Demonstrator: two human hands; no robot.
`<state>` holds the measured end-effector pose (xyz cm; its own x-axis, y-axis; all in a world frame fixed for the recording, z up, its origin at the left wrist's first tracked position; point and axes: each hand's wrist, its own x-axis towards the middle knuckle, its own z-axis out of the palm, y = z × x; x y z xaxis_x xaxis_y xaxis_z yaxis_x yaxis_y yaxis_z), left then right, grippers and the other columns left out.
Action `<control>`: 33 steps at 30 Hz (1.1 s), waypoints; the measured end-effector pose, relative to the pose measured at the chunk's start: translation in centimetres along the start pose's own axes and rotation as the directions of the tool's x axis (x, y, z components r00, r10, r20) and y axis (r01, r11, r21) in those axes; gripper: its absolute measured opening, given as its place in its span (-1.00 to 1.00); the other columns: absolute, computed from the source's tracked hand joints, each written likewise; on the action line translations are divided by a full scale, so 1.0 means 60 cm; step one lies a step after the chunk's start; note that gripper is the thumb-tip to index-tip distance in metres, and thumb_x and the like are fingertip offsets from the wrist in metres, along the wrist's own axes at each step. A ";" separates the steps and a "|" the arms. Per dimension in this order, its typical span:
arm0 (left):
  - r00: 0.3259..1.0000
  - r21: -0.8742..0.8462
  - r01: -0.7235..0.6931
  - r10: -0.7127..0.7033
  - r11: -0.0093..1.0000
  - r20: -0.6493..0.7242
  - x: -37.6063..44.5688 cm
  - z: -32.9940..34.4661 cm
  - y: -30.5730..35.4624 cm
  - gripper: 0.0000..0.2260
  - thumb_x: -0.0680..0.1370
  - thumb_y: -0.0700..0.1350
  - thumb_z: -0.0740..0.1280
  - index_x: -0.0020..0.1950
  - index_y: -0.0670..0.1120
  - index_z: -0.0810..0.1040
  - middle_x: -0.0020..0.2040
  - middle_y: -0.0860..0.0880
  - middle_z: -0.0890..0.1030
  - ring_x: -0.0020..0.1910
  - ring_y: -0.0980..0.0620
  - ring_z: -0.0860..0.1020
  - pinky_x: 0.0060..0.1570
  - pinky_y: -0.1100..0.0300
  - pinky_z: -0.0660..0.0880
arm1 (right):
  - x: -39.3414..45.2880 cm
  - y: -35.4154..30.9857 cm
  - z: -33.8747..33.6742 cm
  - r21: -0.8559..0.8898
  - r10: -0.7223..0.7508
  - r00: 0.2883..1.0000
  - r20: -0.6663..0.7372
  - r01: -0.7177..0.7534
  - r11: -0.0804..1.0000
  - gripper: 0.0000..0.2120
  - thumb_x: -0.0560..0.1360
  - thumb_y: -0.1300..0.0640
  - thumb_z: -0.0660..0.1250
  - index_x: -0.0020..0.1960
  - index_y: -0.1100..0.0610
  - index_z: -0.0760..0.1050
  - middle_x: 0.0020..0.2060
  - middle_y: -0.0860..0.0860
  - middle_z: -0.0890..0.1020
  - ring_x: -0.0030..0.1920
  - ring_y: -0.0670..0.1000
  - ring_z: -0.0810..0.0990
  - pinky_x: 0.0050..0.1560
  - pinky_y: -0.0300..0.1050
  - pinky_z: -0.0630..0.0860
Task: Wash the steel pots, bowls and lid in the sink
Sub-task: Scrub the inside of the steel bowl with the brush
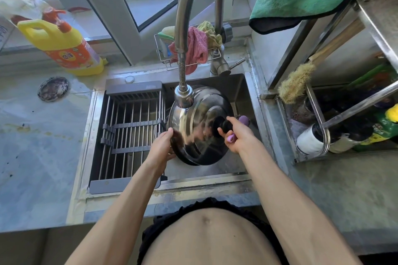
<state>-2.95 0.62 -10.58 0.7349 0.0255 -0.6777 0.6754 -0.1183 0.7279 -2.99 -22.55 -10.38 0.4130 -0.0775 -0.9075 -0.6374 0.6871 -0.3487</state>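
Hands [163, 146] [234, 135] tilt lid [198, 126] under faucet [183, 96], beside rack [129, 126]

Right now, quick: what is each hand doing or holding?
Left hand: closed on the rim of the round steel lid, tilted over the sink.
Right hand: closed around a purple-handled scrubber, fingertips at the lid's black knob.

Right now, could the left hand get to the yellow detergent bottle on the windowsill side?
Probably not yet. The left hand is busy steadying the rim of the steel lid over the sink. The path to the detergent bottle looks open across the counter, but the hand would need to let go first.
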 end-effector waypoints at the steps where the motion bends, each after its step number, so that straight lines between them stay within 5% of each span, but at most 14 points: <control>1: 1.000 -0.017 0.005 -0.005 1.000 0.000 -0.001 -0.001 -0.001 -0.62 0.73 0.10 0.16 0.24 -0.16 0.59 0.12 -0.19 0.71 0.14 -0.16 0.67 0.15 -0.02 0.58 | -0.002 0.001 0.001 0.033 0.008 1.000 0.006 -0.009 0.999 -0.75 0.55 0.07 0.38 0.17 0.10 0.41 0.00 0.19 0.61 -0.48 -0.13 0.52 -0.55 -0.42 0.28; 5: 0.999 -0.093 0.000 -0.003 0.996 -0.034 -0.008 0.001 0.008 -0.60 0.72 0.12 0.17 0.26 -0.16 0.60 0.12 -0.13 0.72 0.13 -0.09 0.67 0.02 0.07 0.59 | -0.015 0.004 0.004 0.176 0.026 0.998 0.049 -0.034 0.984 -0.87 0.56 0.14 0.37 -0.04 0.04 0.41 0.05 0.18 0.57 -0.20 -0.03 0.61 -0.60 -0.41 0.30; 8: 0.998 -0.110 -0.021 0.014 0.994 -0.059 -0.011 0.001 0.009 -0.60 0.71 0.13 0.20 0.24 -0.15 0.62 0.12 -0.12 0.72 0.13 -0.06 0.67 0.00 0.11 0.58 | -0.003 0.014 0.008 0.283 0.062 0.993 0.099 -0.088 0.955 -0.79 0.55 0.13 0.37 0.17 0.04 0.47 0.07 0.17 0.60 -0.45 -0.07 0.57 -0.67 -0.39 0.27; 13: 0.996 -0.080 -0.072 0.068 0.994 -0.053 -0.007 -0.008 -0.003 -0.67 0.72 0.03 0.20 0.17 -0.17 0.65 0.12 -0.17 0.71 0.09 -0.05 0.62 0.14 0.03 0.49 | 0.013 0.016 0.010 0.400 0.151 0.977 0.147 -0.199 0.895 -0.69 0.55 0.05 0.38 0.23 0.16 0.51 -0.29 0.19 0.61 -0.67 -0.16 0.35 -0.69 -0.38 0.29; 19: 0.984 -0.100 -0.155 0.145 0.983 -0.100 0.003 -0.006 0.010 -0.74 0.71 -0.04 0.24 -0.03 -0.12 0.65 -0.03 -0.18 0.68 -0.02 -0.08 0.58 0.08 0.01 0.47 | 0.000 0.017 0.012 0.353 0.129 0.983 0.130 -0.168 0.920 -0.61 0.53 0.00 0.40 0.28 0.19 0.52 -0.28 0.17 0.63 -0.60 -0.15 0.43 -0.65 -0.37 0.37; 33: 0.984 -0.114 -0.151 0.138 0.982 -0.115 0.003 -0.006 0.032 -0.74 0.72 -0.04 0.23 -0.05 -0.12 0.60 -0.16 -0.07 0.64 -0.14 -0.01 0.57 -0.07 0.10 0.48 | -0.002 0.003 0.019 0.084 0.083 0.995 0.053 -0.087 0.993 -0.60 0.53 -0.07 0.38 0.24 0.16 0.49 -0.14 0.15 0.66 -0.44 -0.07 0.56 -0.62 -0.29 0.41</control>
<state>-1.53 0.75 -9.26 0.8232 0.1229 -0.5544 0.5593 -0.0072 0.8289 -2.42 -21.58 -10.06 0.3926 0.0184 -0.9195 -0.6140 0.7496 -0.2472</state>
